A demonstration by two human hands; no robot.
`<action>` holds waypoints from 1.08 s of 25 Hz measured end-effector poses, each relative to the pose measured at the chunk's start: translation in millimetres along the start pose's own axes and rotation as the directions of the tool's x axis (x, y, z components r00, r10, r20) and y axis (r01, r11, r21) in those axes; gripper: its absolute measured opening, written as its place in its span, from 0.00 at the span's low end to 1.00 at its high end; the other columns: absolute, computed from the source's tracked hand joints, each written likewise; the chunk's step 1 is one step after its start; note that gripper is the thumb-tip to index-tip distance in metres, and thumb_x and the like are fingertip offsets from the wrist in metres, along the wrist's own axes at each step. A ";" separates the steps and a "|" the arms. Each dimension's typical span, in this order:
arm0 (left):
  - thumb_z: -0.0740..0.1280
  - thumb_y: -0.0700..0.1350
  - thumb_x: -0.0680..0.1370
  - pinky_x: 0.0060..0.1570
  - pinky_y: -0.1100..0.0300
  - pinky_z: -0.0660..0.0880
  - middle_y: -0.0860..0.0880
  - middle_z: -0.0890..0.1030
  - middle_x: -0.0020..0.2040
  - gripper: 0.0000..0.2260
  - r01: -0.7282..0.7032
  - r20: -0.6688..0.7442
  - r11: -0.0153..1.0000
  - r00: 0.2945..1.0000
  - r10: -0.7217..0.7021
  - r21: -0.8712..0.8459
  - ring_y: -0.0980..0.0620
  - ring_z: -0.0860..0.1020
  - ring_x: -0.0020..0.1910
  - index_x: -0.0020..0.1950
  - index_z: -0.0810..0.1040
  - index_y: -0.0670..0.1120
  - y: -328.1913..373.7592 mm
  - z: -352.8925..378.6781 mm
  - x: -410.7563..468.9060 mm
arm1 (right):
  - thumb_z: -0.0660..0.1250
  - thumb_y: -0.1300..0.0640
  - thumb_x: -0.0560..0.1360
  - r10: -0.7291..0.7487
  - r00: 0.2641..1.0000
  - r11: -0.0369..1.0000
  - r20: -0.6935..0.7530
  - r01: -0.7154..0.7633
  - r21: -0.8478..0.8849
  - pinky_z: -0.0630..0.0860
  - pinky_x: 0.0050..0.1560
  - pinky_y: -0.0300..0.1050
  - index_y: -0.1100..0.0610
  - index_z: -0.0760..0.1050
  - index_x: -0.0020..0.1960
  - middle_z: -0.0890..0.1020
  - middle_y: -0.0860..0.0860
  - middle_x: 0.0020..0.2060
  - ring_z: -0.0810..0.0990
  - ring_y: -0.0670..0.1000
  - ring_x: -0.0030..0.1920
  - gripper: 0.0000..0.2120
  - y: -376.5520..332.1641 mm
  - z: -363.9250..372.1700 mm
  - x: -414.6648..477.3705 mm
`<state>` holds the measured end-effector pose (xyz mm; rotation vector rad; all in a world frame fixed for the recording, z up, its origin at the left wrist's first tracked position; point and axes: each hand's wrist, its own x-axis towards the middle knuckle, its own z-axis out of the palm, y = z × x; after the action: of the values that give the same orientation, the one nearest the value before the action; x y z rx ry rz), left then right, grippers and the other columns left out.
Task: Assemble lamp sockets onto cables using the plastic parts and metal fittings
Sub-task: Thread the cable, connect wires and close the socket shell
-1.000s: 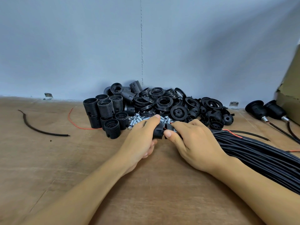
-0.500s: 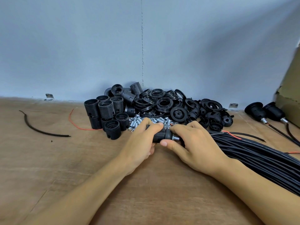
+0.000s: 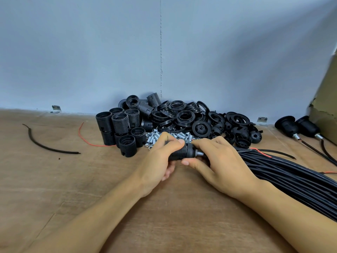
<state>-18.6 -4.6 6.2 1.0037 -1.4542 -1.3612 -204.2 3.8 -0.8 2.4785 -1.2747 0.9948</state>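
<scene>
Wooden bench (image 3: 76, 189) under grey wall (image 3: 91, 52) | head view: we grip socket (image 3: 179, 152) in left hand (image 3: 158, 163), fingers curled round its barrel | long axis runs left-right, fitting (image 3: 199, 153) end toward right hand (image 3: 220, 161), whose fingers pinch that end | both hands touch it; cables (image 3: 291, 177) lie right

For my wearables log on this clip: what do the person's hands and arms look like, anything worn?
The left hand and right hand are bare: no gloves, rings or markings show. The left forearm and right forearm are uncovered to the frame edge, with no sleeves, watch or wristband in view.
</scene>
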 end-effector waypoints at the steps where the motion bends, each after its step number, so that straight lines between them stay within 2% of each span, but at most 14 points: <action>1: 0.64 0.48 0.83 0.23 0.62 0.64 0.46 0.75 0.35 0.06 -0.006 0.009 1.000 1.000 0.006 -0.017 0.53 0.69 0.25 0.49 0.71 0.47 -0.9 -0.3 0.0 | 0.62 0.36 0.77 0.020 1.000 1.000 -0.017 -0.020 0.010 0.64 0.46 0.37 0.56 0.78 0.56 0.78 0.42 0.37 0.69 0.47 0.40 0.24 1.0 -0.4 0.4; 2: 0.66 0.47 0.82 0.24 0.60 0.67 0.45 0.77 0.38 0.05 -0.004 0.014 0.999 1.000 0.005 -0.044 0.52 0.72 0.28 0.52 0.73 0.47 -1.2 -0.7 0.6 | 0.63 0.36 0.76 0.040 0.999 0.999 -0.027 -0.039 0.014 0.63 0.46 0.35 0.55 0.78 0.57 0.76 0.40 0.36 0.69 0.46 0.41 0.23 1.6 -1.0 1.7; 4: 0.70 0.48 0.76 0.29 0.57 0.71 0.44 0.79 0.43 0.11 0.003 0.006 0.997 1.000 -0.003 -0.082 0.50 0.75 0.33 0.57 0.77 0.48 -2.7 -1.5 2.7 | 0.64 0.38 0.75 0.040 0.998 0.999 -0.044 -0.040 -0.013 0.62 0.47 0.34 0.54 0.78 0.58 0.72 0.37 0.36 0.69 0.46 0.41 0.22 3.1 -2.4 2.9; 6: 0.70 0.50 0.71 0.33 0.56 0.72 0.45 0.80 0.42 0.15 -0.018 -0.014 0.999 1.000 0.018 -0.043 0.50 0.75 0.34 0.57 0.80 0.49 -3.9 -3.3 3.2 | 0.70 0.42 0.74 0.004 0.998 0.999 -0.063 -0.007 -0.049 0.64 0.47 0.37 0.55 0.78 0.57 0.70 0.36 0.37 0.71 0.46 0.39 0.19 3.1 -1.2 2.8; 9: 0.75 0.59 0.68 0.33 0.64 0.72 0.57 0.78 0.33 0.16 -0.078 -0.036 0.979 0.996 0.086 0.187 0.58 0.74 0.31 0.51 0.80 0.53 -4.0 0.8 -0.2 | 0.72 0.48 0.74 -0.039 0.997 0.996 -0.071 0.034 -0.080 0.67 0.45 0.44 0.57 0.78 0.54 0.80 0.43 0.39 0.74 0.53 0.34 0.15 1.9 0.5 2.0; 10: 0.76 0.62 0.66 0.32 0.66 0.71 0.58 0.77 0.31 0.19 -0.096 -0.063 0.961 0.991 0.115 0.260 0.60 0.74 0.29 0.48 0.80 0.53 -4.0 2.8 -0.8 | 0.70 0.48 0.74 -0.057 0.995 0.995 -0.077 0.050 -0.086 0.68 0.45 0.45 0.57 0.78 0.53 0.81 0.45 0.39 0.74 0.54 0.34 0.14 0.7 1.0 1.6; 12: 0.78 0.63 0.63 0.30 0.69 0.69 0.58 0.77 0.31 0.20 -0.113 -0.140 0.927 0.975 0.173 0.357 0.61 0.72 0.28 0.43 0.79 0.51 -5.5 4.9 0.3 | 0.74 0.53 0.72 -0.087 0.994 0.992 -0.073 0.079 -0.097 0.70 0.44 0.43 0.58 0.78 0.52 0.80 0.46 0.38 0.75 0.54 0.33 0.12 -1.1 1.9 0.6; 15: 0.79 0.59 0.65 0.30 0.71 0.67 0.59 0.76 0.31 0.18 -0.122 -0.181 0.902 0.960 0.213 0.415 0.62 0.71 0.29 0.42 0.78 0.48 -4.8 6.7 0.3 | 0.80 0.57 0.67 -0.081 0.995 0.993 -0.062 0.075 -0.089 0.64 0.43 0.36 0.58 0.78 0.50 0.80 0.46 0.36 0.75 0.54 0.34 0.16 -3.6 2.2 0.5; 18: 0.78 0.55 0.69 0.32 0.71 0.68 0.59 0.75 0.30 0.15 -0.124 -0.159 0.900 0.965 0.207 0.418 0.62 0.71 0.29 0.42 0.77 0.48 -4.5 9.0 -0.1 | 0.75 0.52 0.71 -0.097 0.993 0.993 -0.068 0.092 -0.076 0.67 0.41 0.38 0.58 0.78 0.48 0.78 0.45 0.35 0.74 0.53 0.32 0.12 -4.7 0.0 0.5; 24: 0.77 0.54 0.71 0.35 0.66 0.68 0.52 0.77 0.35 0.14 -0.144 -0.127 0.886 0.967 0.220 0.442 0.58 0.71 0.33 0.43 0.78 0.46 -2.6 9.4 0.6 | 0.66 0.47 0.75 -0.145 0.986 0.985 -0.085 0.136 -0.102 0.69 0.41 0.40 0.59 0.78 0.47 0.79 0.46 0.35 0.74 0.52 0.32 0.14 -6.8 -1.4 0.6; 27: 0.72 0.57 0.68 0.38 0.61 0.68 0.50 0.78 0.38 0.16 -0.164 -0.104 0.857 0.964 0.244 0.489 0.55 0.73 0.36 0.43 0.78 0.45 -2.4 9.8 -0.3 | 0.73 0.52 0.73 -0.198 0.979 0.974 -0.055 0.190 -0.119 0.75 0.40 0.47 0.60 0.79 0.50 0.80 0.48 0.36 0.75 0.52 0.33 0.12 -5.1 -1.1 -0.3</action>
<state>-27.9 -1.7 3.7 1.1943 -1.7563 -0.7558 -200.9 7.7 0.5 2.4064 -1.0162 0.9214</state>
